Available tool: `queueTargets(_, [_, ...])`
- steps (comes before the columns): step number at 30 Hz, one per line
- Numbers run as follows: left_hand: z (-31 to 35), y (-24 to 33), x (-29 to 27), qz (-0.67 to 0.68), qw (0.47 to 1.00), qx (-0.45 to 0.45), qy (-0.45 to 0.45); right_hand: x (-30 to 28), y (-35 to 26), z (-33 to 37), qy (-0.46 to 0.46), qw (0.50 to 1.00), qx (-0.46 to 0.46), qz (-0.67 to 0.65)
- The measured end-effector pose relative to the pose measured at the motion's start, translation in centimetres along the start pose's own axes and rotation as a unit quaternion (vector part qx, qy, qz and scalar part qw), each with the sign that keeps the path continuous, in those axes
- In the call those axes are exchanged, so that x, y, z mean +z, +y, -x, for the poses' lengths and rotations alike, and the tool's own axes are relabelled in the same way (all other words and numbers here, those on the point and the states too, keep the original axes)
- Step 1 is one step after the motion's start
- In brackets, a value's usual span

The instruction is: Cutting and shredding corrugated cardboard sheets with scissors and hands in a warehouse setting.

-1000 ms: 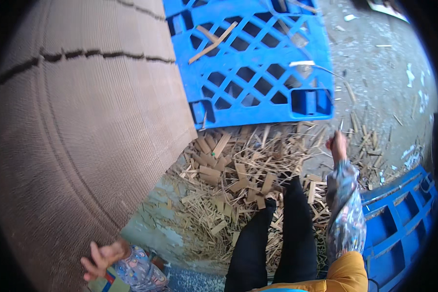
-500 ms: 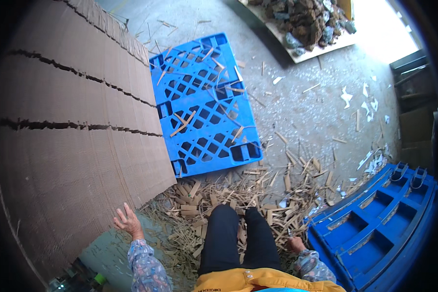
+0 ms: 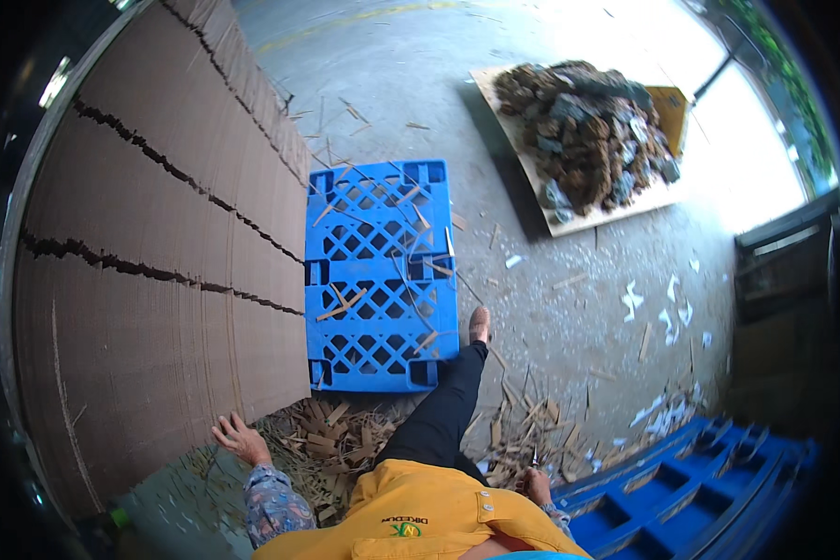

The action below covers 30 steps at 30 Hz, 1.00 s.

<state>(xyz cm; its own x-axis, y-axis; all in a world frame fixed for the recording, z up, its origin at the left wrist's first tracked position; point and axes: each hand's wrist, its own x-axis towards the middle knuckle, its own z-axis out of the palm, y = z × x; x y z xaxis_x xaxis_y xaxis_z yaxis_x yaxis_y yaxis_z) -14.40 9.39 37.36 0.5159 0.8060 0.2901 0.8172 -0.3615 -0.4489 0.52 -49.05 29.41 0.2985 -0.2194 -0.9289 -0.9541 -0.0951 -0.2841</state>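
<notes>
A tall stack of brown cardboard sheets (image 3: 187, 345) rises on the left, with dark jagged gaps running across it. At the stack's lower near edge is my left hand (image 3: 241, 439), fingers spread and seemingly resting against the cardboard; nothing is held in it. Down by my right side, my right hand (image 3: 535, 485) is closed round a slim, pointed metal tool (image 3: 535, 457), too small to identify exactly. Cardboard scraps (image 3: 345, 434) lie in a heap below and around my legs. Beside the stack lies a blue plastic pallet (image 3: 369, 271), with a few strips on it.
My foot (image 3: 479, 324) is just right of the pallet. More blue pallets (image 3: 663, 495) lie at lower right. A low wooden platform (image 3: 569, 224) bears a brown and grey heap (image 3: 593, 140). White paper bits (image 3: 632, 299) and cardboard strips litter the concrete floor.
My view has tilted up and shifted, showing more floor ahead. One leg has stepped forward beside the pallet. My left hand has stayed near the stack's edge, my right hand low.
</notes>
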Motion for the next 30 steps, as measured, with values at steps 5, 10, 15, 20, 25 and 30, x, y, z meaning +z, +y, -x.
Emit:
queueTargets(5, [-4.4,5.7,-4.3,0.000,0.948,-0.224,-0.226,2.6,-18.9,-6.6,-0.058,0.996,-0.064,0.026])
queueTargets(10, [-14.1,12.7,-7.7,-0.019,0.888,-0.363,-0.281,5.0,-35.7,-8.6,-0.095,0.987,-0.083,0.103])
queueTargets(15, [-27.4,20.5,-9.7,0.080,0.945,-0.266,-0.174,6.4,-45.2,-9.5,-0.043,0.988,-0.019,0.149])
queueTargets(20, [-40.1,27.4,-12.6,0.157,0.980,-0.112,0.053,7.6,-52.8,-12.0,-0.036,0.960,0.015,0.278])
queueTargets(25, [-55.4,32.1,-15.8,0.113,0.977,-0.046,0.175,11.6,-63.8,-15.5,-0.054,0.965,-0.016,0.256])
queueTargets(30, [-69.0,34.8,-16.1,-0.006,0.976,-0.177,0.123,17.8,-79.5,-20.1,-0.059,0.959,-0.038,0.275])
